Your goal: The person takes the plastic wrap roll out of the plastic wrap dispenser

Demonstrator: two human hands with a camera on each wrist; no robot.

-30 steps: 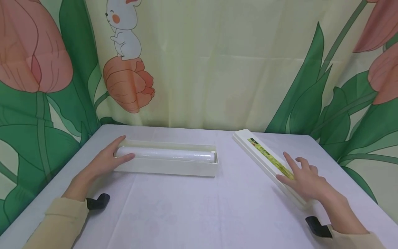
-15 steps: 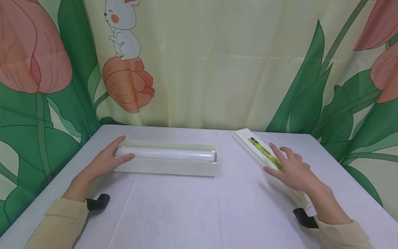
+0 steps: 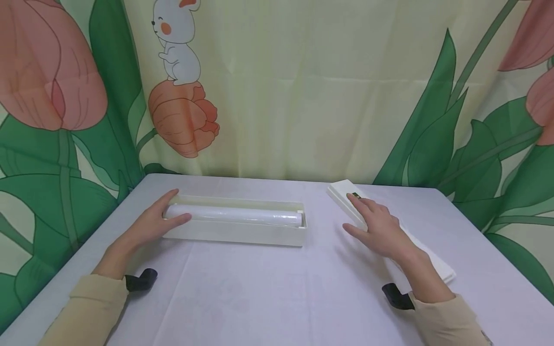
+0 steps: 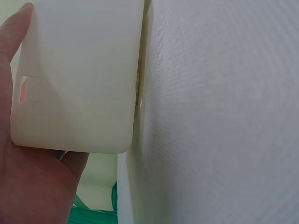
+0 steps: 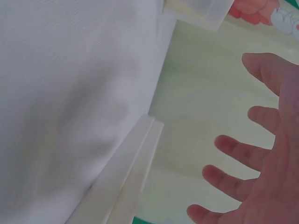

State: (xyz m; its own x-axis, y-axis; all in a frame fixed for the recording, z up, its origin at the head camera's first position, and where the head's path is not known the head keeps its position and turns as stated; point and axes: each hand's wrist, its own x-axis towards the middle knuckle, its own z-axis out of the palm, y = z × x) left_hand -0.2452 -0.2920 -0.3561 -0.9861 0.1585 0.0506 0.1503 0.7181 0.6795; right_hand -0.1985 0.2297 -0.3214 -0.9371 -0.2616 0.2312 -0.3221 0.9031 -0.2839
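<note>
An uncovered white cling film box (image 3: 242, 236) stands left of centre on the table in the head view. Inside it lies a roll of cling film (image 3: 238, 215), its left end partly covered by my thumb. My left hand (image 3: 151, 221) grips the box's left end; the left wrist view shows thumb and fingers around the end wall (image 4: 79, 84). To the right, a long white lid (image 3: 428, 254) lies slanted, most of its green label hidden. Above it hovers my right hand (image 3: 381, 233), with spread fingers (image 5: 240, 151) apart from the lid in the right wrist view.
A white cloth covers the table (image 3: 242, 293). Behind its far edge hangs a curtain (image 3: 298, 96) printed with tulips and a rabbit. Black wrist mounts (image 3: 140, 280) stick out from both beige sleeves.
Across the lid, my right hand has moved left and slightly away from me, uncovering the lid's near end. My left hand keeps its grip on the box.
</note>
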